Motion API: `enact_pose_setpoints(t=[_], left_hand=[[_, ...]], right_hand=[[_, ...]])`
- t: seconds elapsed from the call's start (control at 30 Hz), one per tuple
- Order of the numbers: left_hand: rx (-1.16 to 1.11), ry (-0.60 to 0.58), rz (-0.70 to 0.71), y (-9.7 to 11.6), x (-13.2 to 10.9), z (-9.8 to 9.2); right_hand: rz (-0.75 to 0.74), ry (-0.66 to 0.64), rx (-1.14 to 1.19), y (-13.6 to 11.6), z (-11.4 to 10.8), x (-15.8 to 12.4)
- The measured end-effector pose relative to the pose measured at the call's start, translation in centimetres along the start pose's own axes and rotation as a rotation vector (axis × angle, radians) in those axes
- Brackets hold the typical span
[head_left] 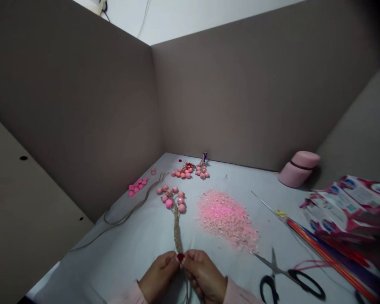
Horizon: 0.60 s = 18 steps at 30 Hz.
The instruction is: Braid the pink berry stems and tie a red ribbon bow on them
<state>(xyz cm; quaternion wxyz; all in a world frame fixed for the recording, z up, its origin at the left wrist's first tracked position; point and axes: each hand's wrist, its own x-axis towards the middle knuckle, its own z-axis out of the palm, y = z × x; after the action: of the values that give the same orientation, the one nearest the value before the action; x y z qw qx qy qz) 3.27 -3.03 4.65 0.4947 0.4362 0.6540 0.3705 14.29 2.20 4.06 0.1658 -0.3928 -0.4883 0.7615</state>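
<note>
A braided twine cord (176, 228) runs away from me along the table, its far end fanning into strands tipped with pink beads (181, 200). My left hand (161, 270) and my right hand (202, 270) meet at the near end of the braid, both closed in a pinch. Between the fingertips shows a small dark red round piece (180, 256); what it is I cannot make out. Loose twine ends (187, 287) hang down below the fingers. To the right of the braid lies a heap of tiny pink beads (224, 217).
Black-handled scissors (275, 267) lie open at right, beside long coloured strips (329, 253) and pink-white packets (342, 207). A pink flask (299, 169) stands behind. Long twine (136, 207) and flat pink beads (137, 186) lie left; finished-looking bead clusters (183, 173) sit by the grey partition (240, 93).
</note>
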Motion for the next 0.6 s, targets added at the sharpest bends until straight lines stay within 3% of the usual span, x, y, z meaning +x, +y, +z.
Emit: enact_pose_setpoints(t=[0.13,0.33,0.37,0.47,0.53,0.6], left_hand=[[-0.108,-0.047,-0.02,-0.3,-0.4,-0.2],[0.015,0.12,0.06,-0.5,-1.1,0.3],[0.065,0.166,0.079,-0.6,-1.2,0.5],[0.171,0.319,0.141,-1.1,-1.5,1.2],[0.102,0.379,0.158,-1.4,-1.5,1.7],[-0.089,0.37,0.13,-1.7,-1.4,2.2]], right_hand=[[-0.087,-0.041,-0.124,-0.3,-0.9,-0.1],[-0.382,0.096,-0.522,-1.4,-1.9,-1.0],[-0.337,0.075,-0.49,-1.3,-1.8,-1.1],[-0.01,-0.056,-0.09,-0.3,-1.2,-1.0],[0.131,-0.097,0.123,0.6,-0.8,-0.7],[0.171,-0.097,0.222,1.5,-0.5,-0.6]])
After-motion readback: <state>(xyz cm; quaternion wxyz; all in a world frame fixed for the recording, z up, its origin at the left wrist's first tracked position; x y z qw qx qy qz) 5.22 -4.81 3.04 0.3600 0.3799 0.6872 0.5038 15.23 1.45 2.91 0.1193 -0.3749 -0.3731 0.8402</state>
